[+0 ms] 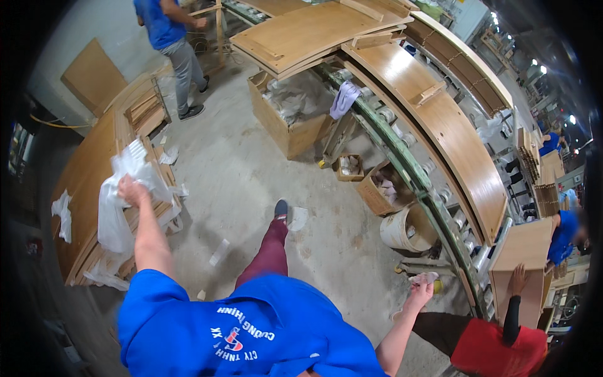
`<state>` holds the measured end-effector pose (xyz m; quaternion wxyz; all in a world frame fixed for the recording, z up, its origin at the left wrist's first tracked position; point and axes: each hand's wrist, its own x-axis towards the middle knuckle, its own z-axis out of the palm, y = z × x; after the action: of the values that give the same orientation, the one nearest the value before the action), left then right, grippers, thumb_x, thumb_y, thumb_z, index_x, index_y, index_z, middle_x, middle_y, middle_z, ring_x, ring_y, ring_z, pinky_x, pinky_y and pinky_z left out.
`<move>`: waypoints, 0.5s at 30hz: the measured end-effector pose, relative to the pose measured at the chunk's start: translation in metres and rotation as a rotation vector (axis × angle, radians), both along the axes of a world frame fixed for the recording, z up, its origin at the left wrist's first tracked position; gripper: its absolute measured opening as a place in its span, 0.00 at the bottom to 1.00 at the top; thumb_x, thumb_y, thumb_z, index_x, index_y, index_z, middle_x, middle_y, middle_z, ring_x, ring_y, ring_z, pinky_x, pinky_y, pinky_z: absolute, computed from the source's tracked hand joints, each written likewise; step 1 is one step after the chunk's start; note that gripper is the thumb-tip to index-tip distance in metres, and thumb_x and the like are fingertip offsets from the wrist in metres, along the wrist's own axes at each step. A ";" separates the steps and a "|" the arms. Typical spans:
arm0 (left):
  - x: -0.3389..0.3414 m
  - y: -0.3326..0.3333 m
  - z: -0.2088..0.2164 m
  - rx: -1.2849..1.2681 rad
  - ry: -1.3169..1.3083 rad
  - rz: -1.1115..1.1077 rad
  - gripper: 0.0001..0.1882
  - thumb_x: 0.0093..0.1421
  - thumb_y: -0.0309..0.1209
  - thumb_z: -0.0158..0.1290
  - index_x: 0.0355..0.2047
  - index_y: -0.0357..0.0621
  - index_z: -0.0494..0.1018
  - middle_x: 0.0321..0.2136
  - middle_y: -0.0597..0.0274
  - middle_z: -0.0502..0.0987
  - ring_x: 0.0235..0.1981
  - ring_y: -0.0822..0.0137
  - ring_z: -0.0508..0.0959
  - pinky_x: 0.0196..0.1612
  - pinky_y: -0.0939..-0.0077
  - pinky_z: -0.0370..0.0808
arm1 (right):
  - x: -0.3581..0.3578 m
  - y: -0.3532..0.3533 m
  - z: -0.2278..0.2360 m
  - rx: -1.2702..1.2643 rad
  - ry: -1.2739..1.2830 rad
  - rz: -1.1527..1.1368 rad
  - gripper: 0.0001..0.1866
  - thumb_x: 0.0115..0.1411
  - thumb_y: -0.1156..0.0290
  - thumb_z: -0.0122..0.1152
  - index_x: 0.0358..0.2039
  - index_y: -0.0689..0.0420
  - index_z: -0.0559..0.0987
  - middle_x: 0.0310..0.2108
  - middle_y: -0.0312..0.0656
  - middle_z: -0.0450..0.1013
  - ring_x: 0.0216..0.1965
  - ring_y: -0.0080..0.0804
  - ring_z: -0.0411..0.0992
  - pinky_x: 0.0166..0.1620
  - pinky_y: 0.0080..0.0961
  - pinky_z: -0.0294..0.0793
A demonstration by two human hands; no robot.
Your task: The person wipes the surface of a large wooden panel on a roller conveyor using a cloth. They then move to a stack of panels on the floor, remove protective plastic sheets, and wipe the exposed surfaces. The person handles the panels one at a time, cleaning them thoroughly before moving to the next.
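Note:
My left hand (132, 190) is closed round a crumpled bundle of thin white plastic sheet (115, 220), which hangs over a stack of wooden panels (86, 207) on my left. More loose scraps of the white sheet, such as one piece (62, 215), lie on the stack. Out to my right, my right hand (419, 294) pinches a small, crumpled, pale piece (426, 277); whether it is paper or cloth I cannot tell. That hand is held in the air, apart from the conveyor.
A green roller conveyor (402, 163) carrying long wooden panels (440, 119) curves along the right. Cardboard boxes (295, 138) and a white bucket (402, 234) stand beside it. A person in red (502, 349) is close on my right; another person in blue (164, 25) stands ahead.

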<state>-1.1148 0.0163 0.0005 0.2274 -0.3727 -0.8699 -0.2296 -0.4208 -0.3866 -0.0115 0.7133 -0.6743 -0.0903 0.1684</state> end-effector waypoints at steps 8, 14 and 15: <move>0.278 0.344 -0.187 0.125 -0.369 -0.633 0.14 0.58 0.31 0.45 0.42 0.40 0.70 0.46 0.50 0.66 0.50 0.52 0.63 0.54 0.61 0.60 | -0.043 0.183 -0.085 -0.205 0.347 0.124 0.03 0.55 0.74 0.53 0.30 0.57 0.70 0.25 0.33 0.67 0.25 0.21 0.65 0.27 0.19 0.64; 0.513 0.465 -0.329 -0.285 -0.007 -1.511 0.22 0.47 0.25 0.53 0.46 0.44 0.66 0.48 0.52 0.64 0.51 0.49 0.61 0.53 0.57 0.63 | -0.072 0.292 -0.110 -0.382 0.610 -0.068 0.05 0.52 0.77 0.54 0.31 0.60 0.73 0.29 0.39 0.72 0.27 0.25 0.69 0.30 0.21 0.67; 0.536 0.465 -0.364 -0.268 0.037 -1.523 0.24 0.48 0.27 0.53 0.48 0.47 0.65 0.49 0.54 0.63 0.52 0.50 0.60 0.53 0.58 0.64 | -0.071 0.309 -0.108 -0.423 0.621 -0.057 0.06 0.52 0.78 0.55 0.32 0.61 0.74 0.30 0.40 0.73 0.28 0.25 0.70 0.31 0.21 0.68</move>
<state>-0.5790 0.4812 -0.3632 -0.0259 -0.8963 -0.3902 -0.2092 -0.4918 -0.0780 -0.1195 0.5561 -0.7257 0.1861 0.3598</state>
